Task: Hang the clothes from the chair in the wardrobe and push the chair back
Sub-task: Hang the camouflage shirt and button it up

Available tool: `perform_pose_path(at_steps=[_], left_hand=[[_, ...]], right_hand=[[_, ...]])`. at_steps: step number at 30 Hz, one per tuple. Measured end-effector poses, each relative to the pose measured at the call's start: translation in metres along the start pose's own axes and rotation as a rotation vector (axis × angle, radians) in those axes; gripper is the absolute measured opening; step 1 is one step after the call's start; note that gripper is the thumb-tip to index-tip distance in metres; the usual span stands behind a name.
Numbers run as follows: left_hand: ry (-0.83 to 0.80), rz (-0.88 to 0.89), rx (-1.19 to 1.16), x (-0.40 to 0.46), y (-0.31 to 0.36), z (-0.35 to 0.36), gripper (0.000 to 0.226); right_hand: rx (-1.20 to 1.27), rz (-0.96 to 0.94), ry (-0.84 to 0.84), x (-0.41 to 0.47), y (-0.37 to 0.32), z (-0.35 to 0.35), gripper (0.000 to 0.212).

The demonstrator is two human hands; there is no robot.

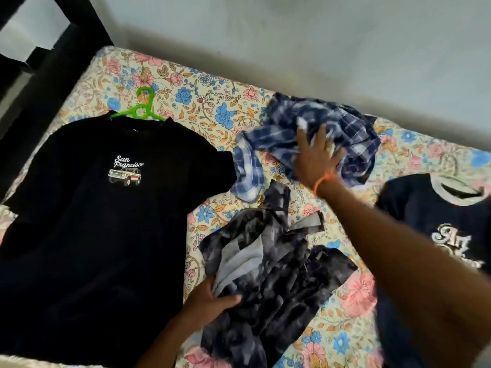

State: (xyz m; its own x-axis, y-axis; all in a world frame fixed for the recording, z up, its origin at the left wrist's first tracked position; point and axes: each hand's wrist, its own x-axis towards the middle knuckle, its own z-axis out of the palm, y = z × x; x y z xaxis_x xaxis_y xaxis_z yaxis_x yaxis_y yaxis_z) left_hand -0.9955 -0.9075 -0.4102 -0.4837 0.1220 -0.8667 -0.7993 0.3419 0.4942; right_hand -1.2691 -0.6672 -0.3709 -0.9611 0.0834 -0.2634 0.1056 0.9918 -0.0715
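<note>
The left hand is gripping the near edge of a crumpled grey-and-black tie-dye shirt, thumb lying on top of the cloth and the fingers tucked beneath it. The right hand is reaching farther across the bed, fingers spread and pressing into a bunched blue-and-white plaid shirt; the fingertips are blurred, so I cannot tell whether they are curling into the fabric or only lying on it. An orange band is circling that wrist.

The two shirts are lying close together in the middle of the bed, the plaid one toward the wall and the tie-dye one nearer the person, a plaid sleeve trailing down to just beside the tie-dye heap. To the left, a black T-shirt is lying spread flat, face up, with "San Francisco" and a small car printed on the chest. A green plastic hanger is sitting inside its neck, the hook poking out onto the floral sheet. To the right, partly under the right forearm, a dark navy T-shirt with a grey collar and pale lettering is lying flat as well.

Beyond the bed a pale wall is running along its far side, and a dark bed frame is standing at the left end.
</note>
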Motion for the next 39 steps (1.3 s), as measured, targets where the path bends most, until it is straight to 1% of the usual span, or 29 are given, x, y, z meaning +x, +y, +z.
perform_pose_path(at_steps=[1, 2, 4, 5, 7, 8, 10, 11, 12, 13, 14, 15, 16, 17, 18, 20, 21, 23, 25, 27, 30, 31, 32, 33, 35, 36, 37, 38, 39], left_hand=[[-0.03, 0.001, -0.08, -0.004, 0.004, 0.001, 0.042], [-0.049, 0.008, -0.157, -0.009, 0.008, 0.001, 0.044], [-0.069, 0.04, -0.283, -0.02, 0.012, 0.005, 0.045], [-0.066, 0.06, -0.293, -0.024, 0.014, 0.009, 0.038], [-0.013, 0.096, -0.201, -0.037, 0.019, 0.016, 0.02], [0.025, 0.118, -0.131, -0.039, 0.016, 0.018, 0.018], [0.019, 0.178, 0.001, -0.044, 0.007, 0.024, 0.032], [0.0, 0.198, 0.047, -0.048, 0.001, 0.025, 0.037], [-0.007, 0.194, 0.066, -0.055, -0.003, 0.026, 0.032], [0.008, 0.202, 0.048, -0.074, 0.002, 0.026, 0.024], [0.03, 0.207, 0.014, -0.09, 0.002, 0.026, 0.021], [0.052, 0.203, -0.043, -0.106, 0.004, 0.026, 0.022], [0.06, 0.181, -0.099, -0.126, 0.006, 0.026, 0.022], [0.055, 0.163, -0.152, -0.144, 0.008, 0.027, 0.019], [0.043, 0.157, -0.205, -0.163, 0.009, 0.029, 0.016], [0.018, 0.195, -0.245, -0.198, 0.017, 0.034, 0.014], [0.019, 0.228, -0.217, -0.213, 0.021, 0.038, 0.013], [0.012, 0.317, -0.136, -0.239, 0.031, 0.048, 0.012], [-0.008, 0.389, -0.048, -0.261, 0.04, 0.06, 0.01], [-0.026, 0.453, 0.033, -0.291, 0.051, 0.074, 0.011], [-0.04, 0.559, 0.087, -0.342, 0.07, 0.09, 0.009], [-0.005, 0.584, 0.074, -0.36, 0.074, 0.094, 0.011], [0.07, 0.601, 0.036, -0.376, 0.079, 0.096, 0.016], [0.184, 0.616, -0.016, -0.389, 0.084, 0.098, 0.022], [0.439, 0.599, -0.056, -0.404, 0.094, 0.097, 0.038], [0.512, 0.549, -0.031, -0.411, 0.099, 0.098, 0.048], [0.488, 0.482, -0.026, -0.416, 0.105, 0.1, 0.057], [0.393, 0.406, -0.069, -0.421, 0.11, 0.103, 0.063], [0.28, 0.344, -0.146, -0.425, 0.114, 0.108, 0.058]], right_hand=[[0.123, 0.014, 0.045, -0.04, -0.006, 0.02, 0.076], [0.325, 0.041, 0.075, -0.085, -0.015, 0.032, 0.074], [0.766, 0.168, 0.026, -0.176, -0.031, 0.057, 0.074], [0.93, 0.25, -0.043, -0.217, -0.039, 0.068, 0.072], [1.167, 0.403, -0.199, -0.285, -0.053, 0.078, 0.066], [1.265, 0.491, -0.267, -0.309, -0.058, 0.08, 0.063], [1.425, 0.66, -0.336, -0.337, -0.06, 0.081, 0.05], [1.467, 0.71, -0.319, -0.345, -0.055, 0.082, 0.039], [1.501, 0.746, -0.296, -0.351, -0.051, 0.076, 0.031], [1.537, 0.758, -0.264, -0.357, -0.045, 0.072, 0.03], [1.554, 0.753, -0.233, -0.365, -0.04, 0.058, 0.035], [1.567, 0.743, -0.21, -0.371, -0.034, 0.05, 0.035], [1.56, 0.745, -0.198, -0.381, -0.03, 0.03, 0.029], [1.561, 0.712, -0.209, -0.392, -0.025, 0.015, 0.024], [1.547, 0.671, -0.231, -0.404, -0.021, -0.004, 0.022], [1.508, 0.587, -0.247, -0.424, -0.016, -0.038, 0.028], [1.5, 0.557, -0.25, -0.434, -0.014, -0.051, 0.032], [1.561, 0.536, -0.323, -0.448, -0.013, -0.076, 0.037], [1.625, 0.503, -0.369, -0.457, -0.012, -0.093, 0.033], [1.666, 0.542, -0.285, -0.469, -0.007, -0.108, 0.034], [1.697, 0.65, -0.143, -0.492, 0.006, -0.135, 0.023], [1.728, 0.645, -0.124, -0.5, 0.012, -0.148, 0.021], [1.765, 0.625, -0.113, -0.507, 0.018, -0.16, 0.02], [1.79, 0.594, -0.106, -0.513, 0.024, -0.173, 0.022], [1.838, 0.528, -0.099, -0.519, 0.036, -0.194, 0.038], [1.87, 0.489, -0.098, -0.521, 0.041, -0.203, 0.044], [1.92, 0.452, -0.108, -0.525, 0.045, -0.215, 0.043], [1.963, 0.423, -0.137, -0.528, 0.049, -0.222, 0.04], [2.006, 0.387, -0.175, -0.53, 0.053, -0.229, 0.043]])
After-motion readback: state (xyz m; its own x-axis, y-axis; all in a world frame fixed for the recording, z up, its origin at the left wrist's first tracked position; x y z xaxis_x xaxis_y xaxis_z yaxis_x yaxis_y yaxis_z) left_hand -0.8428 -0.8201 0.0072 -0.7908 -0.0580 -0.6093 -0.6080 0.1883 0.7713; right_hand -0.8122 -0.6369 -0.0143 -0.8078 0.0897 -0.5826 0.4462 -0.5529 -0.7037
